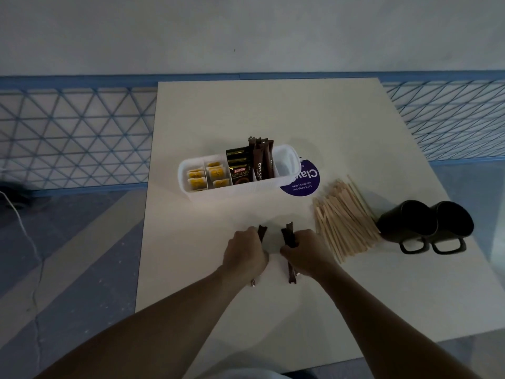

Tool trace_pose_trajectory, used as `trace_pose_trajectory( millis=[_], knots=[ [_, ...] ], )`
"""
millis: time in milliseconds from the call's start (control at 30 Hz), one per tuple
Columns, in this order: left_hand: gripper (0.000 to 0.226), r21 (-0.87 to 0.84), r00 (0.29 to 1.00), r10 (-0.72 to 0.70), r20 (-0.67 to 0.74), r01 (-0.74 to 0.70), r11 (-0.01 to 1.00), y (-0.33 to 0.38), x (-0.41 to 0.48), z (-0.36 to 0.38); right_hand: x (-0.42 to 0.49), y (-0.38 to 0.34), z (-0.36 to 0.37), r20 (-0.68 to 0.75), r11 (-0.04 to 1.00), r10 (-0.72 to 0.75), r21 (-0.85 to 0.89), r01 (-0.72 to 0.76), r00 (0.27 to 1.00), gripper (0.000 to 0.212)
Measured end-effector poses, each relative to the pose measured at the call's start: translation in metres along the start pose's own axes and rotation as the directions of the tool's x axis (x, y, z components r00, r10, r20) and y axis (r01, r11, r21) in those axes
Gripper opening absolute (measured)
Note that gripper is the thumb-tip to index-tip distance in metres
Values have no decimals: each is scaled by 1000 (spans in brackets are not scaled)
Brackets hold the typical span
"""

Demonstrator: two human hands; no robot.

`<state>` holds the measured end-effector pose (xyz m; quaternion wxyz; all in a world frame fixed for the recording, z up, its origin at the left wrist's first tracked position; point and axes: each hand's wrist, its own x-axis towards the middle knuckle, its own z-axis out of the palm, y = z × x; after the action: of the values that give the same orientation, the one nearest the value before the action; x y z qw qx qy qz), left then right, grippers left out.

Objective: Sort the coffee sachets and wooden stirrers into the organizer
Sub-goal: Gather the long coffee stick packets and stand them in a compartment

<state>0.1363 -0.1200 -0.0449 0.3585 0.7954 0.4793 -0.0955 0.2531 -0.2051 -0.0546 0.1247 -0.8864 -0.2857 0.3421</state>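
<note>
A white organizer (262, 187) is set toward the far side of the pale surface (246, 110), with yellow sachets (207, 175) at its left and dark sachets and upright brown sticks (259, 160) toward its middle. Nearer, a brown stick sachet (261, 233) is clamped in the left grip (244, 253), its far end jutting past the fingers. Just to the right, more brown stick sachets (290, 237) are clamped in the right grip (306, 254), their ends protruding far and near. Wooden stirrers (344, 217) are piled just right of that grip, and two black mugs (426, 222) are set beside them.
</note>
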Motion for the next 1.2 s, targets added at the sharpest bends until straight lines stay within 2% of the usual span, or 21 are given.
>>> trace_pose_trajectory(
  millis=[233,333,433,600,700,800,933,1033,1200],
  knots=[
    [29,-146,999,34,-17,-36,989,11,14,-29,12,-11,-22,44,991,-114,70,110,993,11],
    [24,-233,992,66,-103,-89,968,19,22,-49,22,-21,-37,-27,978,-159,135,161,987,16],
    [16,-304,972,93,-217,-158,939,31,31,-70,34,-36,-55,-90,965,-154,200,169,984,11],
    [15,-265,922,117,-368,-225,938,49,52,-100,51,-70,-89,-262,953,-230,134,272,937,19],
    [15,-246,888,132,-441,-261,933,58,62,-110,62,-87,-103,-326,939,-243,156,306,913,17],
    [15,-239,863,155,-482,-299,924,64,71,-114,76,-97,-108,-328,908,-280,213,360,902,16],
    [15,-270,868,146,-474,-301,914,66,85,-113,89,-105,-106,-295,893,-326,218,395,898,14],
    [18,-286,879,145,-453,-298,911,66,89,-109,97,-105,-100,-251,898,-334,209,388,908,13],
    [24,-280,895,118,-429,-256,925,60,96,-97,105,-102,-93,-144,919,-334,168,356,931,25]
  ],
)
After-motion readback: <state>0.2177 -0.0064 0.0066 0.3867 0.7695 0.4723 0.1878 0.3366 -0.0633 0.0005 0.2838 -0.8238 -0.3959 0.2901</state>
